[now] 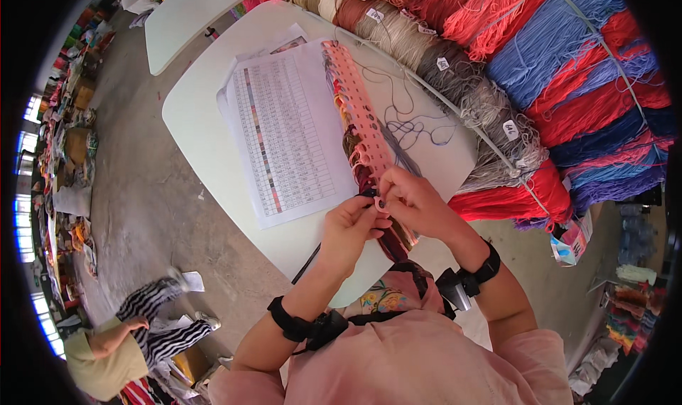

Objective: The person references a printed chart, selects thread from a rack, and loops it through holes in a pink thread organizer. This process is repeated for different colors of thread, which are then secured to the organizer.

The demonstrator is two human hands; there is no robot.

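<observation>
Left hand [347, 231]: grip closed, thumb and fingertips pinching at the edge of the pink strip [364, 114]. Right hand [418, 204]: also pinching there, thumb against forefinger, fingertips nearly meeting the left's. Card edge, thread or both between them: too small to tell from here.

Strip has holes along it, lies slantwise on the white surface [195, 110], near end under the hands. Multicoloured threads [351, 143] bunched down its left side. Loose grey-blue strands [419, 129] curl to the right of it.

Left of the strip: printed chart [288, 138] with a column of colour blocks, lying flat. Dark thin stick [305, 264] by the left forearm, near the surface edge. Black straps on both wrists.

Right, beyond the surface: big yarn hanks [526, 71], red, blue, grey, brown, tagged. Lower left: another person [110, 355], striped trousers.
</observation>
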